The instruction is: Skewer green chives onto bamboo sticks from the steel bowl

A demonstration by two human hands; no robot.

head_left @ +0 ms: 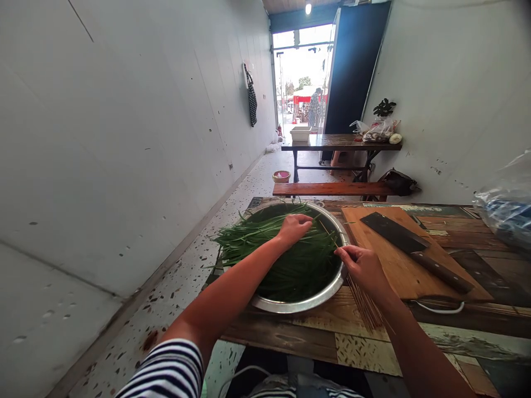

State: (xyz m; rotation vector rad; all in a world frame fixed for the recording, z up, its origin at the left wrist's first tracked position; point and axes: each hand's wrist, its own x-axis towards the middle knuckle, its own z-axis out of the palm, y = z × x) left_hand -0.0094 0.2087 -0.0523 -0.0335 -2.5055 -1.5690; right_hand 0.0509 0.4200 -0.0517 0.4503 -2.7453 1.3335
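A wide steel bowl (296, 305) sits on the table in front of me, heaped with long, flat green leaves that look like garlic chives (249, 237). My left hand (293, 228) is over the heap, fingers pinched together on chives; the fingertips partly hide them. At the bowl's right rim, my right hand (362, 264) grips a thin wooden skewer (327, 231) between thumb and fingers, its far end slanting up and left over the bowl. Below my right wrist lies a bundle of skewers (365, 307), partly covered by the forearm.
Right of the bowl, a cleaver (398, 235) rests on a wooden cutting board (381, 271). A clear plastic bag (508, 204) stands at the far right. Beyond are a bench (327, 189), a second table (332, 142) with a white tub (301, 134), and a small bucket (281, 177).
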